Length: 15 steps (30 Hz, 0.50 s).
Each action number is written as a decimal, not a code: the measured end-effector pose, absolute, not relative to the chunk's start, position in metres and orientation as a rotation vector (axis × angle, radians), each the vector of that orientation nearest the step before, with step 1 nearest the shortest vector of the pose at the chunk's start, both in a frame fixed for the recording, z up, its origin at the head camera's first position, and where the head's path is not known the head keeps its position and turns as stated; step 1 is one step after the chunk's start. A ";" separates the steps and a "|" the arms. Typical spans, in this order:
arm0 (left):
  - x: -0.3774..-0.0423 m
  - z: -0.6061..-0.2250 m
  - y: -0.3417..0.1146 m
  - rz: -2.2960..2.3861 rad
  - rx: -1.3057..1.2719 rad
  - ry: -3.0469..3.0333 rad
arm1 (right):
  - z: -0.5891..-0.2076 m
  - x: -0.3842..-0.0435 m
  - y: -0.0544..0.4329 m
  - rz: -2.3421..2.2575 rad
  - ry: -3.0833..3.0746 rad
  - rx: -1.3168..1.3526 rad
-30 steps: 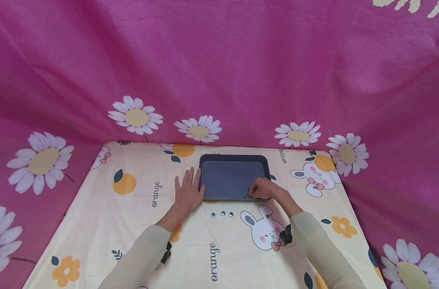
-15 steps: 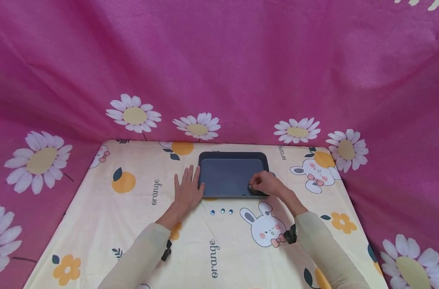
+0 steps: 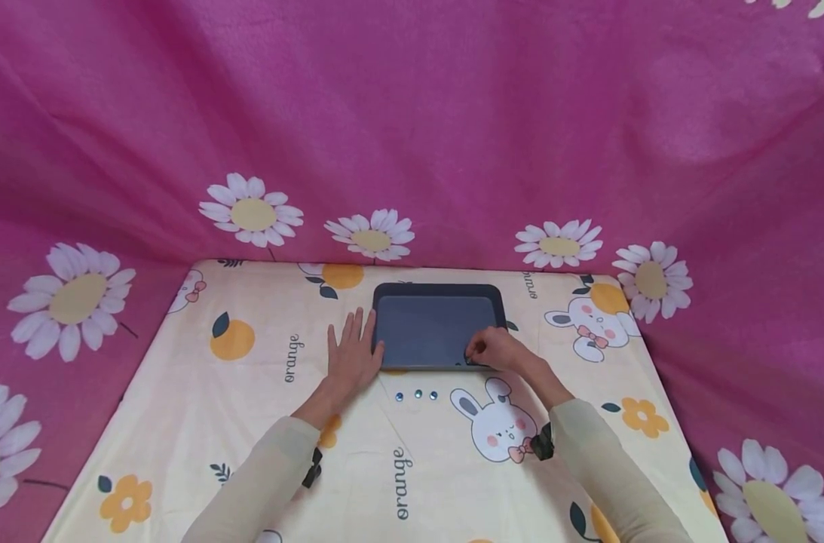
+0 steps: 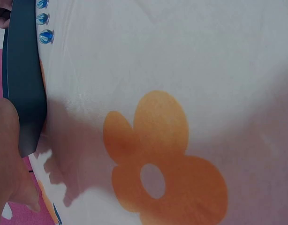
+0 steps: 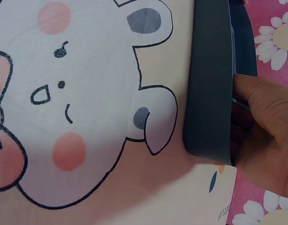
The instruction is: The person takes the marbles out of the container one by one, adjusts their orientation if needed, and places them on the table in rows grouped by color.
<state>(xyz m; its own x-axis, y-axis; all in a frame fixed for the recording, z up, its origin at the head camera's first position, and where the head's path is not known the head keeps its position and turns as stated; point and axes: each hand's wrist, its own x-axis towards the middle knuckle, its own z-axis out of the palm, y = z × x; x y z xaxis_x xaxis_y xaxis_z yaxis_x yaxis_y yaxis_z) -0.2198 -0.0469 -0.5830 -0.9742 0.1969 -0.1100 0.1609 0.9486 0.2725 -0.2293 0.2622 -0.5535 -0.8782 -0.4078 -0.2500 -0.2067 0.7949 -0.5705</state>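
Observation:
My left hand [image 3: 353, 356] lies with fingers spread along the left side of a dark grey rectangular tray [image 3: 425, 324], its thumb at the tray's edge. Inside the tray's near right corner, my right hand [image 3: 500, 349] has its fingers curled down and pinches a small dark marble [image 3: 469, 360], mostly hidden by the fingertips. In the right wrist view that hand reaches over the tray wall [image 5: 209, 84], which hides its fingertips. Close to them, another small dark ball [image 3: 458, 364] sits by the tray's front wall. Three clear marbles with blue swirls [image 3: 418, 394] sit in a row before the tray.
A cream cloth [image 3: 344, 483] printed with oranges, flowers and rabbits covers the table. Magenta curtain fabric [image 3: 412, 136] with daisies rises behind it and on both sides. The tray's raised rim surrounds its flat floor.
My right hand lifts a little within the tray corner, then lowers again at the same place. The left hand, the tray and the three marbles on the cloth stay put.

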 end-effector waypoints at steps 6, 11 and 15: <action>-0.220 -0.581 -0.047 0.395 0.277 2.968 | -0.551 -0.230 0.261 -0.768 2.572 -0.449; -0.219 -0.582 -0.048 0.412 0.288 2.989 | -0.550 -0.232 0.260 -0.730 2.555 -0.448; -0.219 -0.582 -0.048 0.408 0.281 2.982 | -0.548 -0.233 0.260 -0.684 2.553 -0.455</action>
